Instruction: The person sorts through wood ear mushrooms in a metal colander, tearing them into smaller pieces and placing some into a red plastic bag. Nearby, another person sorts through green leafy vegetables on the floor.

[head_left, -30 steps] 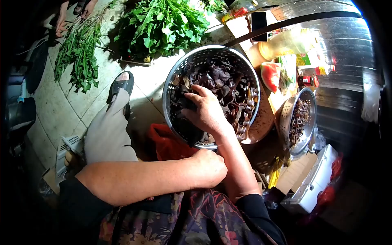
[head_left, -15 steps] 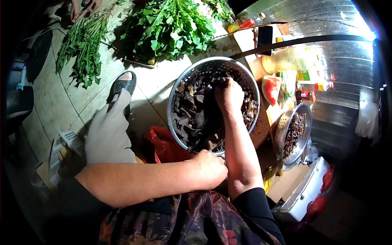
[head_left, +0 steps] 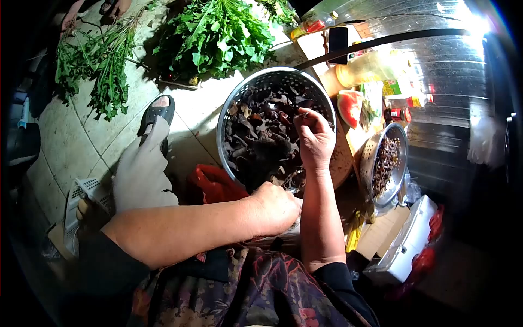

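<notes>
A large metal colander (head_left: 222, 143) full of dark, curled wood ear pieces (head_left: 256, 125) stands in front of me. Over its right side my right hand (head_left: 316, 136) is raised above the pieces, its fingers curled in and thumb close to them. Whatever is between those fingertips, if anything, is too small to tell. My left hand (head_left: 275, 207) is closed in a fist at the near rim, knuckles up; its fingertips are hidden. Under the colander's near left side lies a red bag (head_left: 215, 182).
Leafy greens (head_left: 223, 38) and a thinner green bunch (head_left: 109, 71) lie on the tiles, another person's hand (head_left: 70, 20) beyond. Right, a board holds a phone (head_left: 338, 43), bottles and watermelon (head_left: 350, 106). A smaller colander (head_left: 404, 158) and white box (head_left: 403, 245) stand nearer.
My right hand has come up out of the wood ear pieces and drawn back toward the colander's right rim. My left hand stays closed at the near rim. The view has shifted slightly.
</notes>
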`<state>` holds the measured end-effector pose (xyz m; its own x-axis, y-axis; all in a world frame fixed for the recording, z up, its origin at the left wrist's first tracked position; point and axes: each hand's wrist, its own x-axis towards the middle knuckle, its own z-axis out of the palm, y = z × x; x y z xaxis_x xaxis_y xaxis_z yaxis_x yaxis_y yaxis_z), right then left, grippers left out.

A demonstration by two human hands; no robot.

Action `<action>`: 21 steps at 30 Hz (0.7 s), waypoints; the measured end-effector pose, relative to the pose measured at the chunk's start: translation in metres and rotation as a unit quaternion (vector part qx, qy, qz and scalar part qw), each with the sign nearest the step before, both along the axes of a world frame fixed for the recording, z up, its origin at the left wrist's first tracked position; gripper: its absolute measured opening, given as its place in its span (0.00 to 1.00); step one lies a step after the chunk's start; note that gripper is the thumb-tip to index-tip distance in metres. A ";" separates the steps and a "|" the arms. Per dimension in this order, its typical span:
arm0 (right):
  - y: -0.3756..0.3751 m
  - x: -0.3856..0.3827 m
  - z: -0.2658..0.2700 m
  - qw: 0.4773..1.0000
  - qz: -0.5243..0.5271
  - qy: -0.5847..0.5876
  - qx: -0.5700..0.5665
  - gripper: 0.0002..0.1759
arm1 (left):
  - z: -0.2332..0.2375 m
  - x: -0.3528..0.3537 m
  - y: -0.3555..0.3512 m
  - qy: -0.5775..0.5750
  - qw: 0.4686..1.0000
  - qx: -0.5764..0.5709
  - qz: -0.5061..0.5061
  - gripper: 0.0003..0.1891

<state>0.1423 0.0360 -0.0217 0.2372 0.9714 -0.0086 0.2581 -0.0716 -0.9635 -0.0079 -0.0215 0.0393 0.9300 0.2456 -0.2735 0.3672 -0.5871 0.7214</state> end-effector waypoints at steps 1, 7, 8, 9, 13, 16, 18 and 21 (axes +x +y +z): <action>-0.004 0.003 0.000 1.000 -0.002 -0.001 0.000 0.11 | 0.000 0.001 -0.003 -0.001 1.000 0.000 -0.002 0.10; -0.012 0.006 0.023 0.962 -0.100 0.209 -0.147 0.12 | 0.007 0.004 -0.004 0.010 0.999 0.004 0.036 0.09; -0.013 0.008 0.023 0.960 -0.101 0.203 -0.163 0.14 | 0.008 0.004 0.000 0.004 0.995 0.019 0.100 0.09; -0.014 0.011 0.021 0.961 -0.103 0.202 -0.161 0.14 | 0.009 0.001 0.008 -0.003 0.986 0.033 0.164 0.08; -0.026 0.015 0.030 0.929 -0.067 0.334 -0.145 0.17 | 0.010 -0.009 0.043 -0.124 0.904 -0.030 0.408 0.10; -0.037 0.004 0.048 0.931 -0.003 0.345 -0.121 0.19 | -0.005 -0.005 0.054 -0.182 0.863 -0.064 0.466 0.20; -0.042 0.004 0.050 0.936 0.028 0.330 -0.116 0.19 | -0.012 -0.001 0.057 -0.159 0.842 -0.255 0.449 0.19; -0.050 0.009 0.051 0.945 0.060 0.307 -0.098 0.19 | -0.011 0.002 0.054 -0.231 0.725 -0.467 0.450 0.13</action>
<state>0.1508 -0.0140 0.0297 0.0170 0.9567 -0.2907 -0.3272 -0.2694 -0.9058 -0.0058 0.0324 0.0287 0.5540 0.7182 -0.4211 -0.1094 0.5642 0.8183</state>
